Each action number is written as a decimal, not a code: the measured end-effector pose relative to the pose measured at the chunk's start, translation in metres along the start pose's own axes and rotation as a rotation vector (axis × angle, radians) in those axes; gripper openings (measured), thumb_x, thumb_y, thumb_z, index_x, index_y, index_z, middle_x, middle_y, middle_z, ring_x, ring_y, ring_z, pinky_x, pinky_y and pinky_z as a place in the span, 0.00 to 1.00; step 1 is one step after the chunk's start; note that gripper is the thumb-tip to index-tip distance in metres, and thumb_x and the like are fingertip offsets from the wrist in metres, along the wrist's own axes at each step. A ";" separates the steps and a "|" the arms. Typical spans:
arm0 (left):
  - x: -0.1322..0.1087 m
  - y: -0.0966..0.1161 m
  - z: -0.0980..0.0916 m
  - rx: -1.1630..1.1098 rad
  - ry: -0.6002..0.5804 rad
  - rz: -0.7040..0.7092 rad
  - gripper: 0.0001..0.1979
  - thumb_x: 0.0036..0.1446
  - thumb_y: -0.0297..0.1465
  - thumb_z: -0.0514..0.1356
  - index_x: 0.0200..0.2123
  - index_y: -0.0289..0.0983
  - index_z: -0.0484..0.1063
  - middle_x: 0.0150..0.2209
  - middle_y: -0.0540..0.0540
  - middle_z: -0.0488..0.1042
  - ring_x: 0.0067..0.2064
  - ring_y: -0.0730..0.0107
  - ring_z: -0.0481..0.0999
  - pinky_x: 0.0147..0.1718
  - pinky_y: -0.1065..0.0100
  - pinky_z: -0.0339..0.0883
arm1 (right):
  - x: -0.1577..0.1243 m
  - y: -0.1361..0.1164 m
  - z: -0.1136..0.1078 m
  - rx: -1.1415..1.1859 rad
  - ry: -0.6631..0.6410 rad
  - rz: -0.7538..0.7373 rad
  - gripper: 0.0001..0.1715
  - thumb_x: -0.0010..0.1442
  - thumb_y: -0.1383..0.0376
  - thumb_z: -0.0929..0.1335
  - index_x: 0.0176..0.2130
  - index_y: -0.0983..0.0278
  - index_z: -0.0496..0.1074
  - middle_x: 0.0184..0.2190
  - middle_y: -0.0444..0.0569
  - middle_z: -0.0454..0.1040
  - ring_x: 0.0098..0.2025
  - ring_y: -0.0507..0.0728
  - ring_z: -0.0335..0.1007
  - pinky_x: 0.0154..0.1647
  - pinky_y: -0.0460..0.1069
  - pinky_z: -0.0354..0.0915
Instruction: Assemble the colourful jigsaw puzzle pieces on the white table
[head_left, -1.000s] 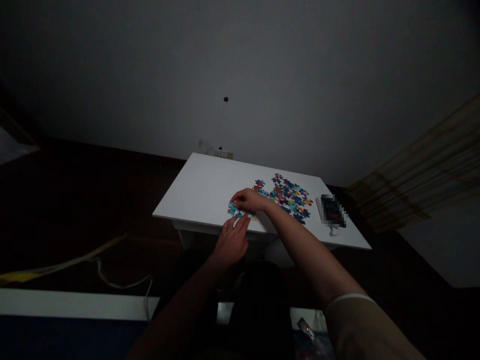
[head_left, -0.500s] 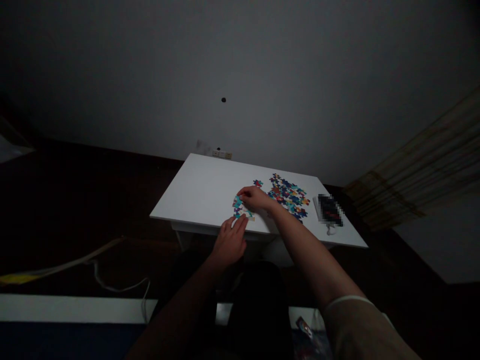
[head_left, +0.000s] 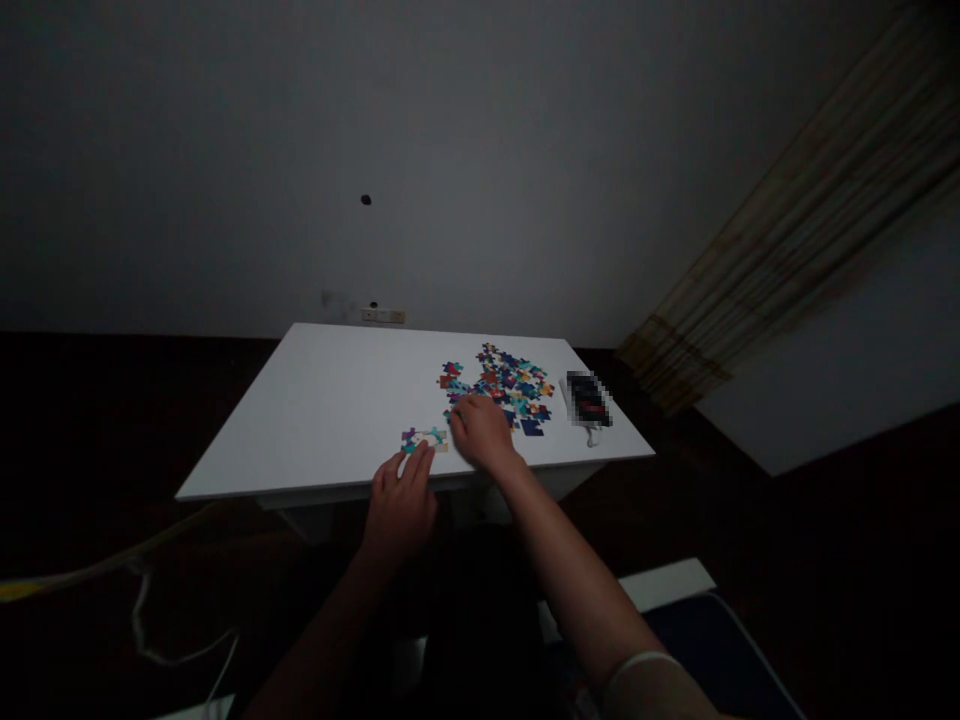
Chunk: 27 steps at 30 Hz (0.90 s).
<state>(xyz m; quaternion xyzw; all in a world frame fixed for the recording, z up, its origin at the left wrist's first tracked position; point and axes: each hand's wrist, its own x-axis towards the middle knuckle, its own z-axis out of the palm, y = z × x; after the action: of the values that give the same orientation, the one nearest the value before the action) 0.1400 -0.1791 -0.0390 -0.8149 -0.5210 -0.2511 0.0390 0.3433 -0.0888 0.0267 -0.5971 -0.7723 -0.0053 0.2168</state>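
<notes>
1. Head view: a white table (head_left: pixel 300 420) stands against a grey wall in a dim room, with a wall socket (head_left: pixel 382 316) just behind its far edge.
2. The left hand (head_left: pixel 401 505) lies at the table's near edge, palm down and fingers stretched out. Its fingertips (head_left: pixel 420 458) touch a small joined patch of puzzle pieces (head_left: pixel 424 439), and it grips nothing.
3. The right hand (head_left: pixel 480 432) rests knuckles up just right of that patch, with its fingers curled under (whether a piece is pinched beneath them cannot be told).
4. The loose pile of puzzle pieces (head_left: pixel 504 383) is spread just beyond the right hand, towards the table's far right part.
5. A dark object (head_left: pixel 589 398) lies right of the pile, near the table's right edge.
6. A striped curtain (head_left: pixel 787 220) hangs at the right, well apart from the table
</notes>
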 end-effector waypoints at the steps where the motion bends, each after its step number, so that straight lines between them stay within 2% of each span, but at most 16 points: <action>1: 0.000 0.000 0.000 0.006 0.004 0.009 0.34 0.65 0.27 0.59 0.74 0.41 0.70 0.75 0.43 0.70 0.70 0.38 0.71 0.68 0.40 0.63 | -0.008 -0.006 0.002 0.028 0.004 -0.019 0.14 0.76 0.62 0.68 0.51 0.62 0.84 0.53 0.60 0.83 0.57 0.67 0.76 0.62 0.59 0.69; 5: -0.002 -0.004 0.001 0.016 0.024 0.034 0.35 0.65 0.28 0.59 0.76 0.41 0.69 0.74 0.41 0.72 0.69 0.38 0.72 0.68 0.40 0.65 | -0.034 -0.016 0.012 0.098 -0.012 -0.064 0.19 0.78 0.57 0.68 0.62 0.59 0.80 0.69 0.58 0.75 0.69 0.68 0.69 0.71 0.62 0.63; 7: -0.002 -0.007 0.004 0.031 0.034 0.037 0.35 0.66 0.28 0.59 0.75 0.41 0.69 0.74 0.41 0.72 0.68 0.38 0.72 0.67 0.40 0.65 | -0.040 -0.016 0.016 0.116 -0.021 -0.046 0.22 0.78 0.56 0.68 0.65 0.59 0.78 0.72 0.59 0.72 0.73 0.69 0.65 0.73 0.64 0.61; 15: -0.005 -0.014 0.014 0.066 0.056 0.048 0.37 0.65 0.28 0.60 0.76 0.44 0.66 0.74 0.41 0.72 0.68 0.39 0.71 0.67 0.40 0.66 | -0.040 -0.015 0.024 0.215 0.045 0.067 0.17 0.76 0.60 0.68 0.57 0.65 0.81 0.64 0.62 0.77 0.70 0.69 0.68 0.75 0.61 0.60; 21: -0.006 -0.014 0.016 0.094 0.058 0.040 0.33 0.67 0.28 0.60 0.74 0.42 0.70 0.73 0.41 0.73 0.68 0.38 0.71 0.65 0.40 0.66 | -0.044 -0.013 0.025 0.265 0.104 0.017 0.15 0.74 0.63 0.69 0.55 0.60 0.82 0.57 0.61 0.80 0.64 0.70 0.71 0.70 0.64 0.65; 27: -0.006 -0.013 0.018 0.092 0.053 0.020 0.31 0.68 0.28 0.60 0.73 0.43 0.70 0.72 0.40 0.73 0.69 0.39 0.70 0.66 0.41 0.64 | -0.045 -0.012 0.024 0.266 0.054 0.015 0.14 0.74 0.63 0.69 0.53 0.60 0.82 0.58 0.60 0.80 0.64 0.70 0.71 0.68 0.64 0.65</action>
<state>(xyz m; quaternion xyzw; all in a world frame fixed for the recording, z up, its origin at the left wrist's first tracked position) 0.1333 -0.1728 -0.0600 -0.8105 -0.5225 -0.2479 0.0926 0.3328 -0.1269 -0.0070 -0.5684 -0.7557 0.0829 0.3146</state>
